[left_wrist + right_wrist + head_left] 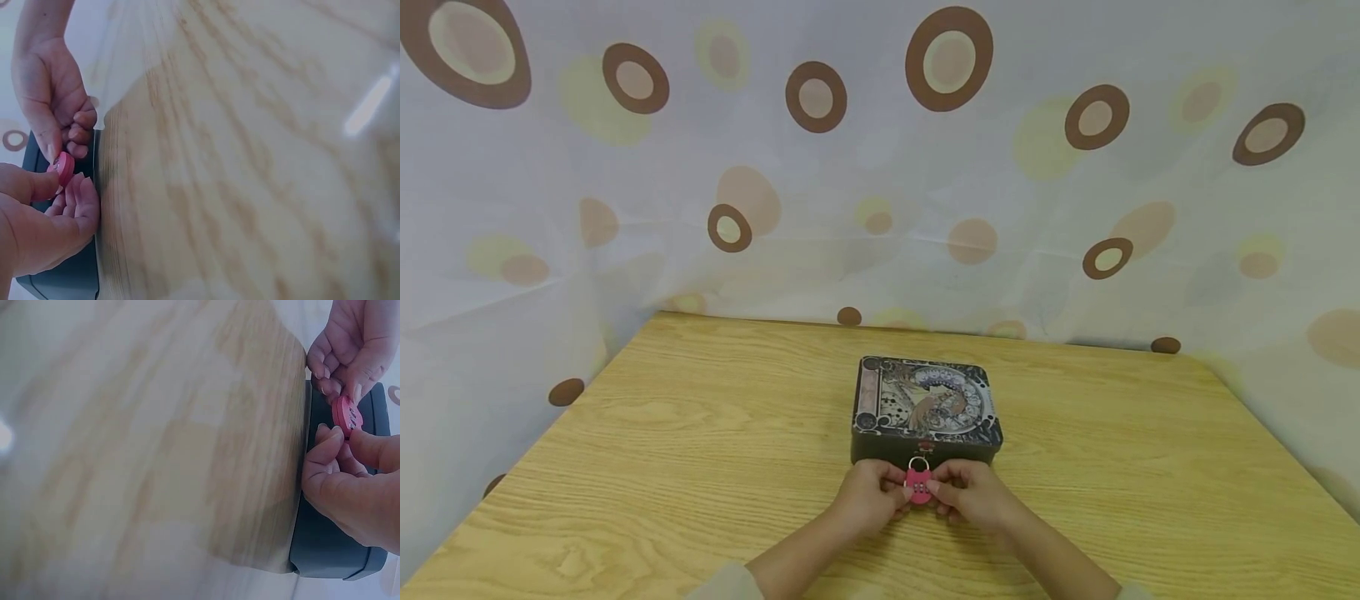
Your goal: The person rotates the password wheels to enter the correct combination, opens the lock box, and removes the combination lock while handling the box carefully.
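Observation:
A pink combination padlock [919, 485] with number dials and a metal shackle is held in front of a dark box [887, 451] with a decorated lid. My left hand [871, 497] pinches the padlock's left side between thumb and fingers. From the other side my right hand [973, 497] grips it, thumb close to the dials. A small reddish latch [927, 447] sits on the box's front, just above the shackle. Whether the shackle passes through the latch I cannot tell. In the right wrist view the padlock [347, 415] shows its dials between both hands.
The box stands on a wooden table [715, 433], its lid down. Behind and at the sides hangs a pale curtain [820, 192] printed with brown and yellow ovals. Wood surface extends to the left and right of the box.

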{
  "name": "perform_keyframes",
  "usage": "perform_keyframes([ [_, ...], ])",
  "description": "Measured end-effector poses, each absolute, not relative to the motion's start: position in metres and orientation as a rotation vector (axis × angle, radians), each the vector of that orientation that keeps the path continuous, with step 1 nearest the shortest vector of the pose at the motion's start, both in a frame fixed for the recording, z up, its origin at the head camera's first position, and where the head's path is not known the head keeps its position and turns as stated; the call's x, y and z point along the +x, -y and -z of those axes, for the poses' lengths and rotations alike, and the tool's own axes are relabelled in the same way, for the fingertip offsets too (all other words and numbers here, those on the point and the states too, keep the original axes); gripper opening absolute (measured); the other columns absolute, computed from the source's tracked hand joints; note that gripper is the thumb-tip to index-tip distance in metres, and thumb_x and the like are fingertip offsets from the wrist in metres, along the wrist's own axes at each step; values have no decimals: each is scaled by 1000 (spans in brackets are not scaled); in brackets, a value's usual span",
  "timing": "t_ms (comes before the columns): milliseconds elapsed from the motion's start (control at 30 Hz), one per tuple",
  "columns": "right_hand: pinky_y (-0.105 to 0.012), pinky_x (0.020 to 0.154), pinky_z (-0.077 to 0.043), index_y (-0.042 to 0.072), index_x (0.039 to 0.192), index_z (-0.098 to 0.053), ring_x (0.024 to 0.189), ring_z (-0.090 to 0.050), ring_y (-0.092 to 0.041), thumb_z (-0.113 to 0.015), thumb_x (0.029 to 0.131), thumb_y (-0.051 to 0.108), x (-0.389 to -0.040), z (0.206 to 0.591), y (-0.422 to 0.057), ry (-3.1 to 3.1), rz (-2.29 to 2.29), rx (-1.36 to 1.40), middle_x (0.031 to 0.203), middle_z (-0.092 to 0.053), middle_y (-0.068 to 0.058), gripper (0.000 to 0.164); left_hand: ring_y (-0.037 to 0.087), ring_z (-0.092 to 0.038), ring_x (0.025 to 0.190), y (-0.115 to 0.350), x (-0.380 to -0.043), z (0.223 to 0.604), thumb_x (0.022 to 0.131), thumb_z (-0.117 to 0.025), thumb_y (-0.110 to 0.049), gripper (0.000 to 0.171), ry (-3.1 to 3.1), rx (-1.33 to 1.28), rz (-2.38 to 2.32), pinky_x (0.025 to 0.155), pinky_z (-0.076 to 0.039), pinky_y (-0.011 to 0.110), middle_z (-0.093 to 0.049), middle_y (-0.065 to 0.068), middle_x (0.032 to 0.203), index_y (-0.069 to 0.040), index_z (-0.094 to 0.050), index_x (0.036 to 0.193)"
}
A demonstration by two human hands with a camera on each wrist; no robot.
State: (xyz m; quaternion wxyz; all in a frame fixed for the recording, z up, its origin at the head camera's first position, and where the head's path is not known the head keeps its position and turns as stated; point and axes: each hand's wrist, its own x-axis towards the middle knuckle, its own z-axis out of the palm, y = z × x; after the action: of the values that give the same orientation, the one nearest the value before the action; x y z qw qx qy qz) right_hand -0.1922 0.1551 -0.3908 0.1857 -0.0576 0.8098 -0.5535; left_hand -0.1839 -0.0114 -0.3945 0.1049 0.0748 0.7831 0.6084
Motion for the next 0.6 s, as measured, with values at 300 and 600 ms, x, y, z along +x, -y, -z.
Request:
perform_keyframes([
  [300, -22, 56, -45, -11, 98, -56, 65, -51, -10, -52, 93, 7, -193, 391, -156, -2249, 1568, -155, 72, -56, 0, 19, 10, -53, 54, 11, -183, 393, 80, -65, 2, 11, -2351, 255, -1750, 51, -49, 23, -59, 8, 65, 12, -61, 84],
  [600, -22, 56, -45, -10, 95, -56, 63, -52, -9, -54, 91, 7, -192, 389, -153, -2291, 1554, -172, 67, -55, 1, 18, 9, -52, 53, 10, -183, 394, 82, -65, -1, 12, -2404, 273, -1739, 48, -45, 21, -61, 10, 62, 11, -62, 81],
])
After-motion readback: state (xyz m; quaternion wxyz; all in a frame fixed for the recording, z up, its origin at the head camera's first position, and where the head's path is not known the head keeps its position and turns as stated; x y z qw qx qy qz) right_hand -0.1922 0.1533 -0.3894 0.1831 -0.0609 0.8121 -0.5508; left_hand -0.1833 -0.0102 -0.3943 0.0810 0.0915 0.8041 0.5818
